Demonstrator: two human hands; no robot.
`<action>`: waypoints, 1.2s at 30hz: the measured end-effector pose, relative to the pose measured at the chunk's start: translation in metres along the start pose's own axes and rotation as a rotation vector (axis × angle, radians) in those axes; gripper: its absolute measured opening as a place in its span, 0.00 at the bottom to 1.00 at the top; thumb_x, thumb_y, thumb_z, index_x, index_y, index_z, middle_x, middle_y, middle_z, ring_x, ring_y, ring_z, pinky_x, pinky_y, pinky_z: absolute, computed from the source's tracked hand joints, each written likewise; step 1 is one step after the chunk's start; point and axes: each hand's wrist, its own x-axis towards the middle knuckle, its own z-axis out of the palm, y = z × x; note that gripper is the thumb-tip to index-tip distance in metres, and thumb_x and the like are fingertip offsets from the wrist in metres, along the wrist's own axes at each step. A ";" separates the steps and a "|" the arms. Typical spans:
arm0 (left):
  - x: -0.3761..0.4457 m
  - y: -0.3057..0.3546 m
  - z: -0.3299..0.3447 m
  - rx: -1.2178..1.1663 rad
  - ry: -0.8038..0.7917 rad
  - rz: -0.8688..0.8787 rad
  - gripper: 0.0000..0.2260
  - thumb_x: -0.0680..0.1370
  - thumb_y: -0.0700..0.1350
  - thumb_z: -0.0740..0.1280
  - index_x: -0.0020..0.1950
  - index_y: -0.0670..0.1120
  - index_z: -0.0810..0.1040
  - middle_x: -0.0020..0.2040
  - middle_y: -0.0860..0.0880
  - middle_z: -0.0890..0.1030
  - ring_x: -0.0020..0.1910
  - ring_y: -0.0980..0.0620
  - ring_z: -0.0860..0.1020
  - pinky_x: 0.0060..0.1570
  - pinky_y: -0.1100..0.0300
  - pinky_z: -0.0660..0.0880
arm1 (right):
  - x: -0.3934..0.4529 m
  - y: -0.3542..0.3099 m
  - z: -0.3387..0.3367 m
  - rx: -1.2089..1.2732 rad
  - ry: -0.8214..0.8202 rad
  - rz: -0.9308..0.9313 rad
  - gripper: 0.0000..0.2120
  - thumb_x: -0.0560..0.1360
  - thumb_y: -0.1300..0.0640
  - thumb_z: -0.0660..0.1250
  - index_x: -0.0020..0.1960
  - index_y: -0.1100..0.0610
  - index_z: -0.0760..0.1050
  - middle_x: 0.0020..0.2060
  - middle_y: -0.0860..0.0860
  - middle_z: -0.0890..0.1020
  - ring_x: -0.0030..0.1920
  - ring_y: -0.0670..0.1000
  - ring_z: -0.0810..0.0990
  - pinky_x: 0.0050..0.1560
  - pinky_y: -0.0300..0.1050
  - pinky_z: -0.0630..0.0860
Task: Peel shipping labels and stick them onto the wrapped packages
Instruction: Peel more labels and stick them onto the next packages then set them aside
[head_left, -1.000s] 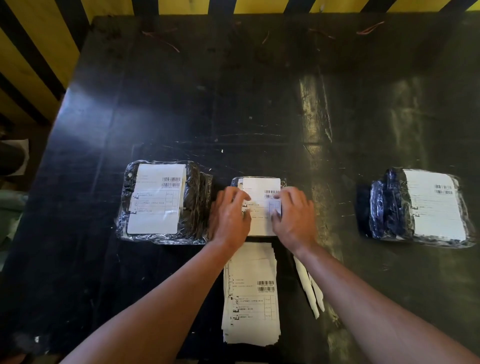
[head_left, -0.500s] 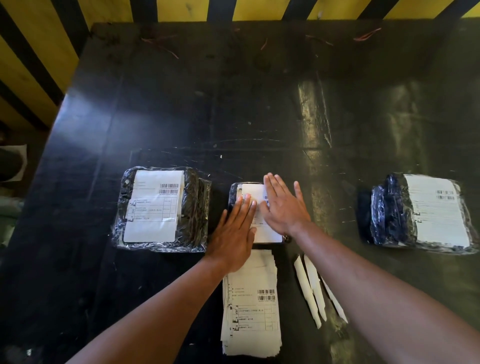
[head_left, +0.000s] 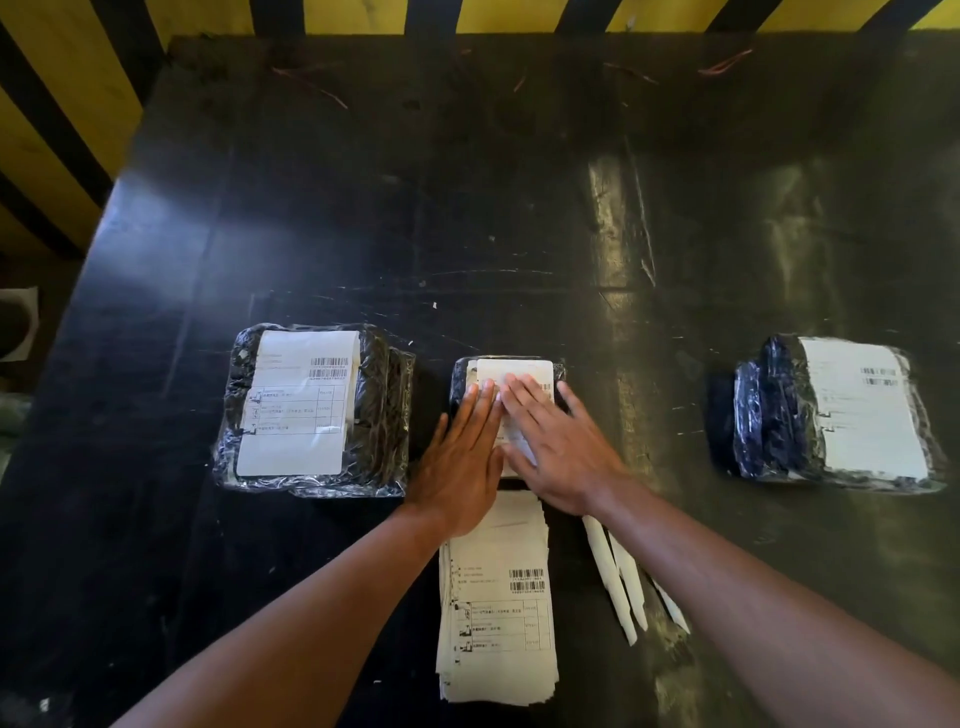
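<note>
Both hands lie flat with straight fingers on the middle package (head_left: 506, 410), a small dark wrapped bundle on the black tabletop (head_left: 467, 208): the left hand (head_left: 462, 457) covers its left side and the right hand (head_left: 558, 447) its right, their fingertips nearly meeting on the white label (head_left: 519, 370) that sits on top of it. Neither grip pinches anything; the fingers are spread and press down. The step in hand looks like smoothing a freshly placed label so it bonds to the wrap. The left package (head_left: 311, 410) and the right package (head_left: 836, 410) each carry a label already. The stack of labels (head_left: 496, 603) lies just in front of the middle package, with peeled backing strips (head_left: 623, 582) beside it. Next, probably, the hands lift off and either fetch an unlabelled package or peel the top sheet, which calls for catching one corner cleanly.
</note>
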 end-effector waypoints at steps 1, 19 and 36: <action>0.000 0.000 -0.001 0.005 0.000 -0.002 0.29 0.86 0.58 0.38 0.85 0.52 0.33 0.85 0.53 0.30 0.83 0.56 0.30 0.83 0.51 0.37 | 0.000 -0.003 0.001 0.000 -0.013 0.011 0.34 0.85 0.35 0.39 0.85 0.51 0.38 0.84 0.47 0.40 0.84 0.46 0.36 0.83 0.60 0.37; 0.002 0.000 -0.005 0.045 0.001 -0.007 0.28 0.88 0.55 0.44 0.85 0.52 0.34 0.85 0.54 0.32 0.84 0.54 0.33 0.84 0.47 0.41 | -0.034 -0.018 0.004 -0.070 -0.066 -0.006 0.35 0.85 0.39 0.43 0.84 0.53 0.34 0.84 0.50 0.36 0.83 0.49 0.33 0.82 0.63 0.36; 0.004 -0.001 -0.010 0.094 -0.070 -0.015 0.29 0.89 0.55 0.45 0.85 0.52 0.33 0.85 0.54 0.32 0.84 0.53 0.33 0.84 0.43 0.42 | -0.061 -0.003 0.005 -0.106 -0.098 0.007 0.35 0.84 0.38 0.41 0.85 0.52 0.38 0.84 0.48 0.43 0.84 0.47 0.44 0.81 0.63 0.31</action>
